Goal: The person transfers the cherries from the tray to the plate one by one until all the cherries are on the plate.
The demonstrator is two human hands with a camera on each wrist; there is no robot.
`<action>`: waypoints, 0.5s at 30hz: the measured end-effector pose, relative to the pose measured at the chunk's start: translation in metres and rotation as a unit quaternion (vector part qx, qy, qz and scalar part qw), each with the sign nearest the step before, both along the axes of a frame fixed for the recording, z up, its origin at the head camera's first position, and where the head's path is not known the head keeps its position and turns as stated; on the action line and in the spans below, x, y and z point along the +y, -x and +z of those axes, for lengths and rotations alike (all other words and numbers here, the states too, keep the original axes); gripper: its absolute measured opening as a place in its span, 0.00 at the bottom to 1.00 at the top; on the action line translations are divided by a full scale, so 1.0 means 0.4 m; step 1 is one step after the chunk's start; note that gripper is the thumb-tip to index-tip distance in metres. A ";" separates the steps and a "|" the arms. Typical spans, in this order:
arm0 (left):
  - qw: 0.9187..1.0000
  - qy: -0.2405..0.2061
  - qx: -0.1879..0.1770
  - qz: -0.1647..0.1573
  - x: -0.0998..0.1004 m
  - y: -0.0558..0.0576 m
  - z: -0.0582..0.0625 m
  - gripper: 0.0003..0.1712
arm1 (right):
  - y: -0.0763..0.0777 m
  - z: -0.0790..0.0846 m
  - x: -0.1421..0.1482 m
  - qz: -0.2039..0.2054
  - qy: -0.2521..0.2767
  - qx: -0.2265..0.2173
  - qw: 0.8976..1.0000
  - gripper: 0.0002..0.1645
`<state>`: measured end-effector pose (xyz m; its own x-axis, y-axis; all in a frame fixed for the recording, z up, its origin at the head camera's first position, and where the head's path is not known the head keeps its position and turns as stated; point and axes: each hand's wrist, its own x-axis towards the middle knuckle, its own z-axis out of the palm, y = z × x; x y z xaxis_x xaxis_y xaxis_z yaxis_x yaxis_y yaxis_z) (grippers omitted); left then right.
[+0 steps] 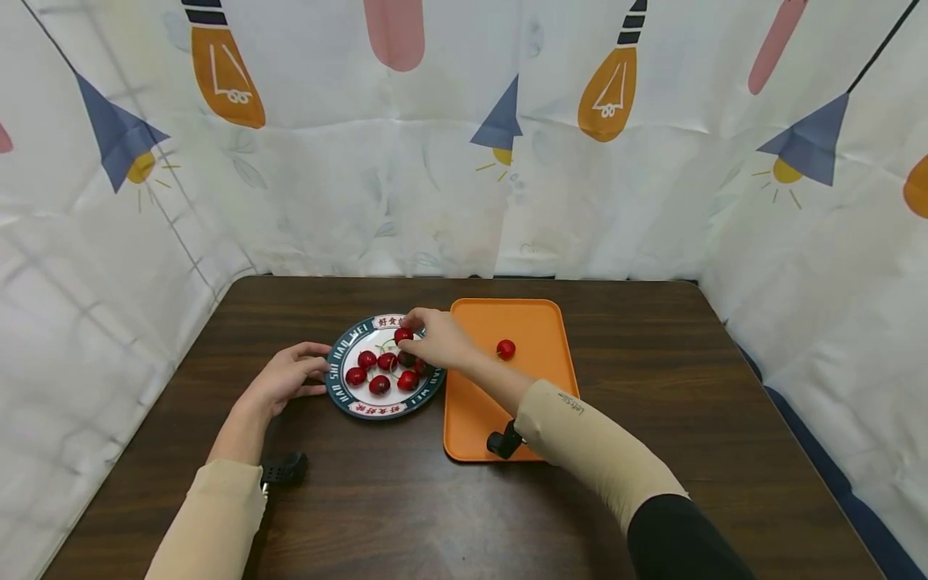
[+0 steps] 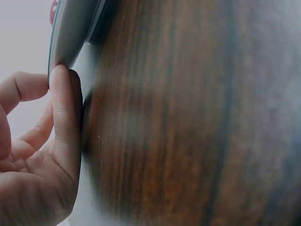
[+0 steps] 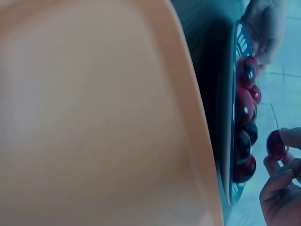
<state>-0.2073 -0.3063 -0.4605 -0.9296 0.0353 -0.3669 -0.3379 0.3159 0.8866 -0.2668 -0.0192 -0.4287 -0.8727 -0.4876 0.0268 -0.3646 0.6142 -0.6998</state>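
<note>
My right hand (image 1: 444,342) is over the right back part of a round plate (image 1: 337,379) with a dark patterned rim. Between thumb and fingertips it pinches a red cherry (image 1: 403,334); a thin stem rises from this cherry (image 3: 276,145) in the right wrist view. Several more cherries (image 1: 379,385) lie on the plate's white middle. At the plate's left edge my left hand (image 1: 288,377) touches the rim with its fingertips. In the left wrist view one of its fingers (image 2: 63,106) meets the plate's pale underside (image 2: 70,42).
Just right of the plate lies an orange tray (image 1: 532,326) with a single cherry (image 1: 505,349) on it, and my right forearm passes over the tray. Both stand on a dark wooden table (image 1: 362,499). A printed white curtain (image 1: 435,201) hangs behind and at the sides.
</note>
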 end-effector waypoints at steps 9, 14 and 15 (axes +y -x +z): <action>1.000 0.002 0.001 0.004 0.001 0.000 -0.002 0.32 | -0.003 -0.016 -0.051 -0.009 0.005 -0.010 1.000 0.18; 1.000 0.002 0.003 0.004 0.004 0.001 -0.003 0.32 | -0.007 -0.018 -0.071 -0.021 -0.006 -0.005 1.000 0.17; 1.000 0.002 0.003 0.004 0.004 0.001 -0.003 0.32 | -0.008 -0.020 -0.074 -0.024 -0.009 -0.002 1.000 0.17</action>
<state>-0.2076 -0.3046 -0.4615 -0.9322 0.0264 -0.3609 -0.3346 0.3170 0.8875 -0.2638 -0.0487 -0.4366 -0.8948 -0.4461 0.0143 -0.3315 0.6427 -0.6907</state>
